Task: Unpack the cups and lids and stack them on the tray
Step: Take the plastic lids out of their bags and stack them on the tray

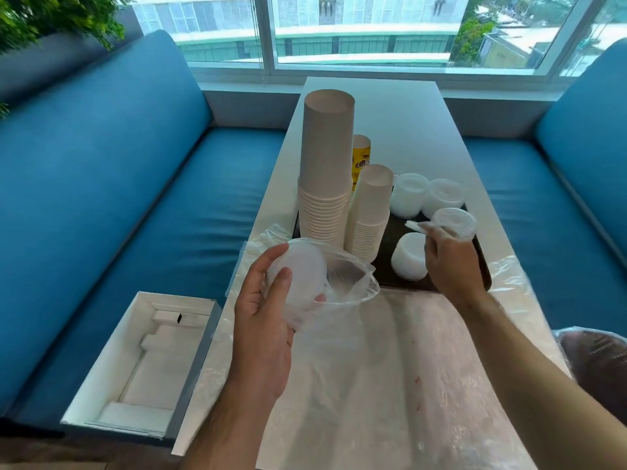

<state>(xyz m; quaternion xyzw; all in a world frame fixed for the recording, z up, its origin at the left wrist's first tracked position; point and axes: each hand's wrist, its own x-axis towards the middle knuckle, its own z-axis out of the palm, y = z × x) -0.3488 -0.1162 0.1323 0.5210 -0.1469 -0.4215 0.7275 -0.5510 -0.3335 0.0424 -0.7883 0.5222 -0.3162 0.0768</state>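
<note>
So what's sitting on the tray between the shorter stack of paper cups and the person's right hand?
In the head view, a low stack of white lids stands on the dark tray, between the shorter cup stack and the right hand.

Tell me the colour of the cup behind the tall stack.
Yellow with a dark print; cup, head view.

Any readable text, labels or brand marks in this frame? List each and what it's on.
Nothing reads cleanly.
Yellow printed cup behind the tall paper cup stack: dark print and a round graphic, too blurred and mostly hidden to read.
Shorter paper cup stack, the lid stacks on the tray, and the plastic bag: no print visible.
White box on the bench: no legible marking.
</note>
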